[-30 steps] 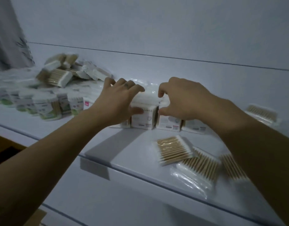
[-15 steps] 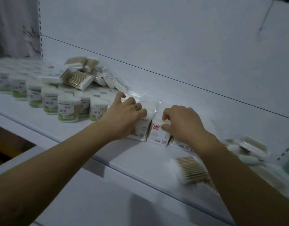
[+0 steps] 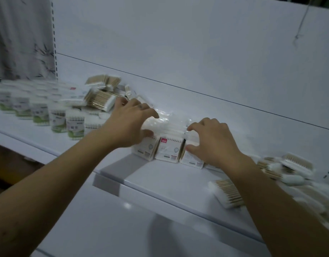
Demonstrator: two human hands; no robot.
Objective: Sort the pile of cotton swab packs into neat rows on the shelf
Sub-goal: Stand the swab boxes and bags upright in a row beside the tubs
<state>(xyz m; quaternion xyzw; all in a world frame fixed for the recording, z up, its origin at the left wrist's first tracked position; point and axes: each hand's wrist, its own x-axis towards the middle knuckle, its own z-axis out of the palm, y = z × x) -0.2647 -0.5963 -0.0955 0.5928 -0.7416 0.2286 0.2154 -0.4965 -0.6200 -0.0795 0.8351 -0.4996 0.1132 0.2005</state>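
Observation:
A short row of flat white cotton swab packs (image 3: 168,149) stands upright on the white shelf (image 3: 165,179), labels facing me. My left hand (image 3: 129,125) grips the left end of the row, thumb at the front, fingers over the top. My right hand (image 3: 213,140) grips the pack at the right end the same way, hiding most of it. A loose pile of packs with wooden sticks (image 3: 101,98) lies behind my left hand. More loose packs (image 3: 227,194) lie flat to the right, by my right forearm.
Round tubs of cotton swabs with green labels (image 3: 57,119) stand in rows on the shelf's left part. The white back panel (image 3: 178,52) rises right behind the row. A curtain (image 3: 22,38) hangs at far left. Loose packs (image 3: 289,167) crowd the shelf's right end.
The camera has swung, so the shelf looks tilted. Both hands stay on the upright row; the gap between them has widened a little, with one pack's label now fully showing.

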